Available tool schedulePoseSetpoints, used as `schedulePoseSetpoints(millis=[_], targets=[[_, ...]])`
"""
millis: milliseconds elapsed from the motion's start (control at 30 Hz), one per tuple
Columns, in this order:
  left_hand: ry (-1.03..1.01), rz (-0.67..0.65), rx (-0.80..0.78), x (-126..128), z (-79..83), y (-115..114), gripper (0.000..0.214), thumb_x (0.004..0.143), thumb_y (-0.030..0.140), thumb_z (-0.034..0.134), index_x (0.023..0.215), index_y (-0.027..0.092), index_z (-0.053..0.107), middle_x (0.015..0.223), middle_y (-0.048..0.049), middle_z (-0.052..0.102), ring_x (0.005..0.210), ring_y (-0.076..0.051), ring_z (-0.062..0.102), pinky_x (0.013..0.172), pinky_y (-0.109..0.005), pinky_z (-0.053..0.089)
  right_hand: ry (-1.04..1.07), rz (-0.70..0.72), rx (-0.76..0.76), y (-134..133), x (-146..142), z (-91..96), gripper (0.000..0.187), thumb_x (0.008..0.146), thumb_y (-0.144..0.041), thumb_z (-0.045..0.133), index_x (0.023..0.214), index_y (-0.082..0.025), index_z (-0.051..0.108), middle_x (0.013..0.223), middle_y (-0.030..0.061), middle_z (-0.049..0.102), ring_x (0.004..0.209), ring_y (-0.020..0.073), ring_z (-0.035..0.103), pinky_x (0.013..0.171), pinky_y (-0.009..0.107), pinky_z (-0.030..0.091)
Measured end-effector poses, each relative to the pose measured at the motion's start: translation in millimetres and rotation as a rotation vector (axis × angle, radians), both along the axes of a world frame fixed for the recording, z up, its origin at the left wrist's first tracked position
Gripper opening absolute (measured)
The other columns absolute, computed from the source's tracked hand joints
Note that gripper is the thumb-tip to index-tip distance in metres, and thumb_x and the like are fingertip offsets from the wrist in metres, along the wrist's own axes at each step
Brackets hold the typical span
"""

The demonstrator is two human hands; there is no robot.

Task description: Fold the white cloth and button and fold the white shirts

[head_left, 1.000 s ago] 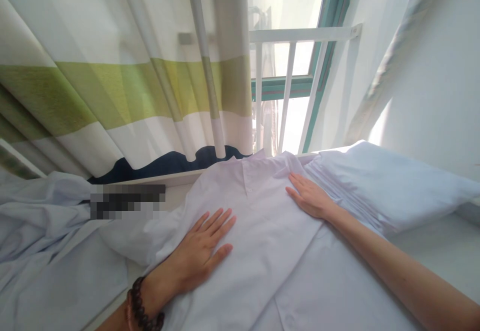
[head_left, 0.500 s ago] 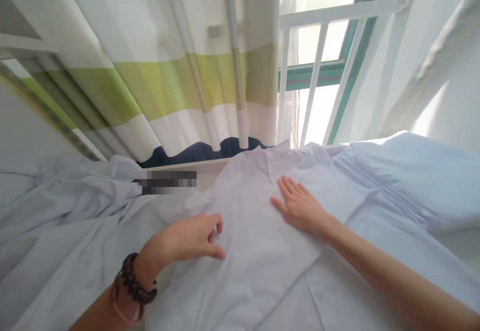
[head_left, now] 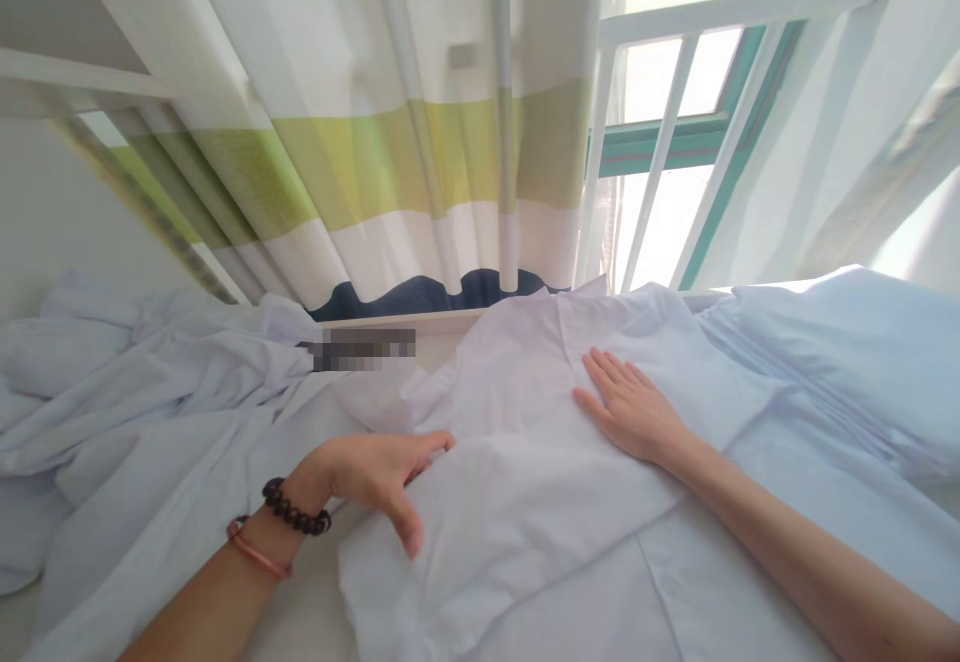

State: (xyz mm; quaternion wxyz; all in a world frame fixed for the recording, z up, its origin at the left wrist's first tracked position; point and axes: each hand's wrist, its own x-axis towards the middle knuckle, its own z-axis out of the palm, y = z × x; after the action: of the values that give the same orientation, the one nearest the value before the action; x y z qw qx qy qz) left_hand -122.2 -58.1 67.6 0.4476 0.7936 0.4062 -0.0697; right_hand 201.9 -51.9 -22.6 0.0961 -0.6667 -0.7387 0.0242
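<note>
A white garment (head_left: pixel 517 482), which looks like a coat or shirt with a collar, lies spread out in front of me with one part folded over. My right hand (head_left: pixel 634 407) rests flat on its upper part, fingers stretched out together and thumb a little apart. At the garment's left edge is my left hand (head_left: pixel 386 477), thumb spread away from the fingers and nothing gripped between them. Whether its fingertips touch the cloth I cannot tell. Dark beads and a reddish band circle the left wrist.
Crumpled white cloth (head_left: pixel 172 372) is heaped on the left. Folded white fabric (head_left: pixel 862 352) lies at the right. White rails (head_left: pixel 652 142) stand behind, before a striped curtain (head_left: pixel 390 162) and a green-framed window. A blurred-out dark item (head_left: pixel 364 349) lies at the back left.
My left thumb has swung down and away from the fingers, so that hand has opened wider. My right hand stays flat on the garment. The whole view has shifted slightly.
</note>
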Motion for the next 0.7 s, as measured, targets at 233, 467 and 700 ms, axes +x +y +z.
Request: schedulePoseSetpoints(millis=[233,467,700], targets=[[0.327,-0.02,0.1,9,19.8,-23,0.059,0.056,0.039,0.078,0.108,0.023,0.056,0.105,-0.0033,0.067,0.095,-0.029,0.062,0.083,-0.035,0.049,-0.027,-0.004,-0.028,0,1,2.8,0.07,0.094,-0.053,0.019,0.149,-0.01,0.025,0.156,0.0077,0.022,0.144,0.022,0.017,0.117,0.041,0.016],[0.451,-0.142,0.431,55,34.8,-81,0.031,0.075,0.046,0.066,0.092,0.021,0.06,0.09,-0.0038,0.067,0.078,-0.026,0.062,0.068,-0.034,0.046,-0.031,-0.001,-0.036,-2,0,4.5,0.07,0.095,-0.053,0.017,0.149,-0.01,0.024,0.156,0.0074,0.021,0.144,0.0219,0.017,0.117,0.04,0.015],[0.459,-0.403,0.386,58,13.8,-89,0.016,0.067,0.009,0.062,0.07,0.022,0.069,0.064,-0.0004,0.068,0.052,-0.018,0.056,0.043,-0.025,0.027,-0.046,-0.008,-0.044,-2,1,3.6,0.071,0.094,-0.053,0.017,0.15,-0.01,0.024,0.156,0.0075,0.021,0.144,0.0218,0.017,0.117,0.04,0.016]])
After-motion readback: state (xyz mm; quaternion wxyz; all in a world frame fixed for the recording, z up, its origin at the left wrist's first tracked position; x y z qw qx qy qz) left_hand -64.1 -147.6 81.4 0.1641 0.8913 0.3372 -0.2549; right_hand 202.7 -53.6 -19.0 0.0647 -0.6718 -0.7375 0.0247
